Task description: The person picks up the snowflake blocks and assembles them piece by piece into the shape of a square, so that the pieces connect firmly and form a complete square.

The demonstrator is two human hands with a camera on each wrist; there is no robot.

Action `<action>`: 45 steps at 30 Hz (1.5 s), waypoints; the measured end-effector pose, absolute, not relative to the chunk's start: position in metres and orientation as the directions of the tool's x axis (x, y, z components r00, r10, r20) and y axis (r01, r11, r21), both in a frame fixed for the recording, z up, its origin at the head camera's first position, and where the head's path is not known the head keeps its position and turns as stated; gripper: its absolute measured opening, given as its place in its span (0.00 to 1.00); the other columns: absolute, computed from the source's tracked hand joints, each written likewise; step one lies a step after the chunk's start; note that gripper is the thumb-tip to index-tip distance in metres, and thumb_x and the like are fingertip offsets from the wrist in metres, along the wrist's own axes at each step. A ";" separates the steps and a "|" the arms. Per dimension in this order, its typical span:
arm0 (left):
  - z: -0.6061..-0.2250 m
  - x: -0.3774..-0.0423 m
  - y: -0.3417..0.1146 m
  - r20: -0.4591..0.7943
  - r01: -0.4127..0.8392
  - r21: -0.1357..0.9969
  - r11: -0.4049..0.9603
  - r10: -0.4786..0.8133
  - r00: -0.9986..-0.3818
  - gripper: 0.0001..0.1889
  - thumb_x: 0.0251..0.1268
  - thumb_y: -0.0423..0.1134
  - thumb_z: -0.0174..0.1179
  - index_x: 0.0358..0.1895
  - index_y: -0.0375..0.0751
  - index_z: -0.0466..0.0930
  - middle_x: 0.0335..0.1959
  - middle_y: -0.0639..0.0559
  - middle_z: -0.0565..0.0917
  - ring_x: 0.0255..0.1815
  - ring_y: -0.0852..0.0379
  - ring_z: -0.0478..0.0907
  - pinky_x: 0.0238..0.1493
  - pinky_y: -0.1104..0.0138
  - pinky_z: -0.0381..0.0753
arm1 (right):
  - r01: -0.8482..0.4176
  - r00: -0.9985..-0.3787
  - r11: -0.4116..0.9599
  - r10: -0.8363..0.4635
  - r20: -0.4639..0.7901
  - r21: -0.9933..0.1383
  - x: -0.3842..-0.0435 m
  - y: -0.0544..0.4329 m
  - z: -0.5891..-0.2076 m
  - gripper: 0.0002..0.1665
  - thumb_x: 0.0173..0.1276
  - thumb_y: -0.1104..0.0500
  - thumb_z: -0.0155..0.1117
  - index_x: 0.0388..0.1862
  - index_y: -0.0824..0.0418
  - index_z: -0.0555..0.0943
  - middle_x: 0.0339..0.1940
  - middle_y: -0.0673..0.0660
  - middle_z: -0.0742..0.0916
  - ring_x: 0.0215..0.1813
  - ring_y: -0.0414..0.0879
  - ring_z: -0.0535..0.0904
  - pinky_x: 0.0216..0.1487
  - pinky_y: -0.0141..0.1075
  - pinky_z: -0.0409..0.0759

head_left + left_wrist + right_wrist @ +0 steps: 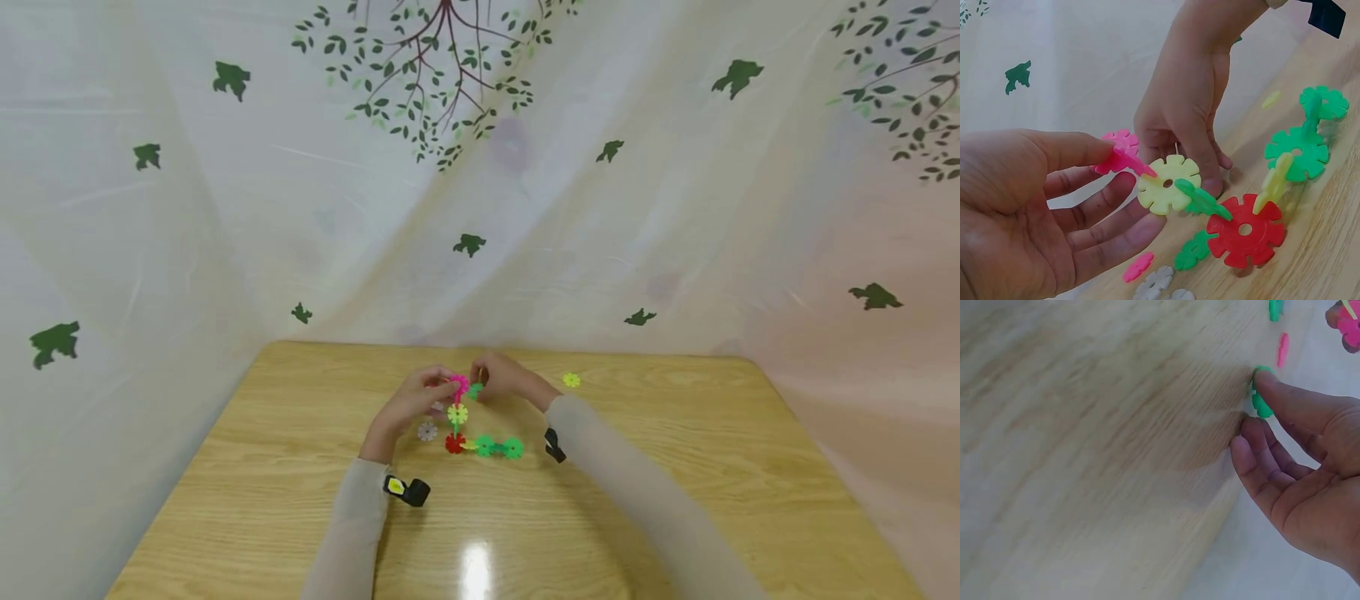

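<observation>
My left hand (420,393) pinches a bright pink notched flower disc (1120,150) at the top of a chain of linked discs. Below it the chain runs through a pale yellow disc (1168,184) and an edge-on green one to a red disc (1246,231). From there it turns right to several green discs (513,448). Just right of the pink disc, my right hand (501,375) has its thumb and a fingertip at opposite edges of a single green disc (1262,400). In the left wrist view its fingertips are partly hidden behind the chain.
Loose on the wooden table (675,467) lie a grey disc (427,432), a pink disc (1139,267) and another green disc (1194,250). A yellow disc (572,380) lies near the back edge, right of the right hand. Behind the table hangs a white leaf-patterned curtain (360,250).
</observation>
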State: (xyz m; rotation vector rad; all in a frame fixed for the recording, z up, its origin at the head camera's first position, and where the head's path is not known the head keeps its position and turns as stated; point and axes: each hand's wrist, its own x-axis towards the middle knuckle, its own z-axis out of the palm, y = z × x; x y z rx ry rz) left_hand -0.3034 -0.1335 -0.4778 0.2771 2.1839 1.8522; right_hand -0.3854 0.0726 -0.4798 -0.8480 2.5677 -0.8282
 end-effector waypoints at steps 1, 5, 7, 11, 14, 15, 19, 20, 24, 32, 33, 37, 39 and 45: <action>-0.478 -0.304 -0.133 -0.076 -0.026 0.985 0.168 0.302 -0.950 0.14 0.77 0.36 0.56 0.54 0.28 0.78 0.39 0.50 0.84 0.40 0.55 0.82 0.42 0.57 0.90 | -0.429 -0.780 0.655 -0.616 -0.110 -0.622 -0.384 0.076 -0.480 0.12 0.56 0.70 0.76 0.38 0.66 0.83 0.38 0.59 0.86 0.40 0.46 0.79 0.41 0.32 0.80; -0.479 -0.306 -0.130 -0.082 -0.037 0.986 0.160 0.286 -0.955 0.14 0.77 0.36 0.56 0.54 0.27 0.78 0.37 0.49 0.84 0.37 0.56 0.82 0.38 0.64 0.89 | -0.386 -0.800 0.622 -0.593 -0.088 -0.682 -0.380 0.093 -0.479 0.09 0.59 0.70 0.74 0.37 0.64 0.83 0.37 0.58 0.86 0.41 0.46 0.80 0.42 0.33 0.82; -0.479 -0.306 -0.129 -0.080 -0.036 0.987 0.158 0.282 -0.956 0.14 0.77 0.36 0.57 0.54 0.26 0.78 0.37 0.49 0.84 0.37 0.57 0.82 0.38 0.64 0.89 | -0.368 -0.814 0.587 -0.579 -0.055 -0.721 -0.377 0.100 -0.478 0.08 0.60 0.70 0.73 0.37 0.65 0.83 0.36 0.58 0.86 0.41 0.45 0.80 0.42 0.33 0.82; -0.480 -0.306 -0.127 -0.063 -0.020 0.987 0.159 0.269 -0.961 0.13 0.76 0.34 0.57 0.54 0.27 0.79 0.40 0.46 0.85 0.38 0.57 0.83 0.40 0.58 0.90 | -0.364 -0.840 0.487 -0.540 0.054 -0.794 -0.368 0.110 -0.475 0.09 0.61 0.69 0.74 0.40 0.67 0.84 0.37 0.60 0.87 0.41 0.44 0.81 0.44 0.33 0.83; -0.481 -0.306 -0.125 -0.060 -0.020 0.988 0.156 0.259 -0.964 0.13 0.75 0.33 0.57 0.55 0.27 0.79 0.40 0.45 0.85 0.37 0.55 0.84 0.41 0.53 0.90 | -0.361 -0.856 0.416 -0.502 0.121 -0.835 -0.358 0.114 -0.475 0.11 0.63 0.68 0.74 0.44 0.69 0.86 0.39 0.62 0.88 0.40 0.41 0.82 0.44 0.32 0.84; -0.482 -0.305 -0.124 -0.062 -0.023 0.988 0.154 0.256 -0.965 0.13 0.75 0.33 0.57 0.55 0.27 0.79 0.39 0.45 0.84 0.37 0.55 0.84 0.41 0.53 0.91 | -0.360 -0.861 0.395 -0.491 0.137 -0.845 -0.354 0.115 -0.475 0.12 0.63 0.68 0.74 0.45 0.70 0.86 0.39 0.63 0.89 0.40 0.41 0.82 0.44 0.32 0.84; -0.486 -0.304 -0.124 -0.072 -0.038 0.988 0.149 0.229 -0.971 0.13 0.75 0.33 0.58 0.56 0.28 0.79 0.38 0.46 0.84 0.36 0.56 0.84 0.40 0.56 0.91 | -0.334 -0.880 0.331 -0.444 0.167 -0.882 -0.343 0.110 -0.477 0.09 0.63 0.68 0.74 0.42 0.70 0.87 0.38 0.65 0.89 0.37 0.40 0.83 0.42 0.30 0.85; -0.486 -0.304 -0.123 -0.066 -0.033 0.989 0.147 0.225 -0.972 0.14 0.75 0.34 0.58 0.56 0.28 0.79 0.39 0.46 0.85 0.36 0.56 0.84 0.40 0.57 0.91 | -0.332 -0.883 0.322 -0.436 0.172 -0.887 -0.340 0.109 -0.477 0.09 0.63 0.68 0.74 0.42 0.69 0.87 0.38 0.65 0.89 0.37 0.40 0.84 0.42 0.30 0.85; -0.486 -0.303 -0.121 -0.050 -0.020 0.990 0.136 0.216 -0.975 0.14 0.74 0.34 0.59 0.56 0.27 0.80 0.40 0.42 0.85 0.37 0.54 0.85 0.40 0.56 0.91 | -0.333 -0.888 0.286 -0.415 0.197 -0.899 -0.335 0.105 -0.480 0.07 0.64 0.68 0.73 0.40 0.70 0.86 0.38 0.66 0.89 0.38 0.46 0.86 0.42 0.30 0.85; -0.487 -0.304 -0.121 -0.022 0.008 0.990 0.138 0.216 -0.976 0.14 0.73 0.31 0.59 0.56 0.27 0.81 0.41 0.38 0.86 0.41 0.44 0.87 0.43 0.49 0.90 | -0.357 -0.881 0.243 -0.409 0.238 -0.902 -0.333 0.099 -0.481 0.06 0.65 0.71 0.71 0.39 0.75 0.85 0.39 0.70 0.89 0.41 0.56 0.87 0.42 0.33 0.87; -0.487 -0.304 -0.120 -0.025 0.005 0.991 0.137 0.213 -0.977 0.13 0.73 0.31 0.60 0.55 0.27 0.81 0.41 0.37 0.86 0.40 0.45 0.87 0.43 0.49 0.90 | -0.361 -0.882 0.248 -0.404 0.243 -0.899 -0.332 0.098 -0.481 0.06 0.65 0.70 0.71 0.38 0.74 0.85 0.38 0.69 0.89 0.41 0.55 0.87 0.42 0.33 0.87; -0.486 -0.304 -0.120 -0.024 0.003 0.992 0.129 0.210 -0.977 0.13 0.72 0.30 0.60 0.55 0.26 0.81 0.41 0.37 0.86 0.37 0.50 0.88 0.43 0.51 0.90 | -0.389 -0.886 0.293 -0.379 0.267 -0.873 -0.329 0.097 -0.479 0.04 0.64 0.69 0.73 0.36 0.70 0.87 0.36 0.65 0.90 0.39 0.49 0.87 0.41 0.32 0.86; -0.486 -0.305 -0.119 -0.023 0.003 0.992 0.127 0.208 -0.978 0.13 0.72 0.30 0.60 0.55 0.26 0.82 0.41 0.37 0.86 0.36 0.51 0.88 0.42 0.52 0.91 | -0.402 -0.889 0.322 -0.364 0.280 -0.857 -0.328 0.096 -0.478 0.04 0.63 0.68 0.74 0.34 0.69 0.87 0.35 0.63 0.90 0.38 0.46 0.86 0.41 0.32 0.86; -0.486 -0.304 -0.118 -0.013 0.010 0.993 0.115 0.204 -0.979 0.14 0.71 0.30 0.61 0.54 0.24 0.81 0.41 0.33 0.86 0.35 0.50 0.88 0.39 0.54 0.91 | -0.449 -0.878 0.381 -0.354 0.321 -0.808 -0.325 0.094 -0.477 0.02 0.62 0.69 0.74 0.32 0.68 0.88 0.33 0.61 0.91 0.36 0.44 0.87 0.40 0.34 0.87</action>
